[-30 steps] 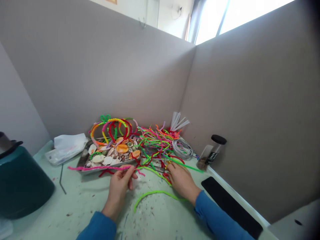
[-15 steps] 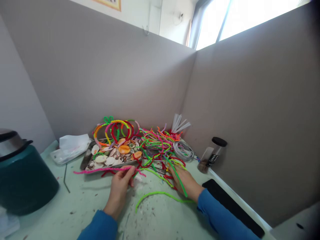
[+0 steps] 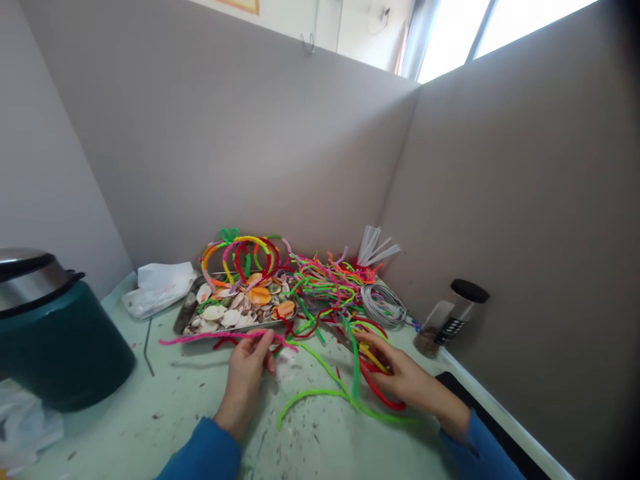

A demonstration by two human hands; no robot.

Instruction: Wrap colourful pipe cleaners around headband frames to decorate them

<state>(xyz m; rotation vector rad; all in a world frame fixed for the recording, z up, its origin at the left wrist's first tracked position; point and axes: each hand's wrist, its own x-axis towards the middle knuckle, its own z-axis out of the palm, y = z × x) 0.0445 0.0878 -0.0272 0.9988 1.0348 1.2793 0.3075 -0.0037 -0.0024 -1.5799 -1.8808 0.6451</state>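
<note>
My left hand pinches a pink pipe cleaner that stretches leftward along the front of a metal tray of shells. Its short end pokes out to the right of my fingers. To the right, my right hand is closed around the red and yellow handles of a pair of scissors; the dark blades point away toward the pile. A green pipe cleaner hangs beside the scissors, in front of my fingers. Bright lime pipe cleaners lie on the table between my hands.
Pipe-cleaner hoops stand on the shell tray. Behind my right hand are a heap of coloured pipe cleaners and a coil of grey cord. A clear black-lidded jar stands right, a teal kettle-like vessel left.
My right hand has moved right, drawing the scissors away from the pipe cleaners. My left hand keeps hold of the pink pipe cleaner. The view has shifted slightly.
</note>
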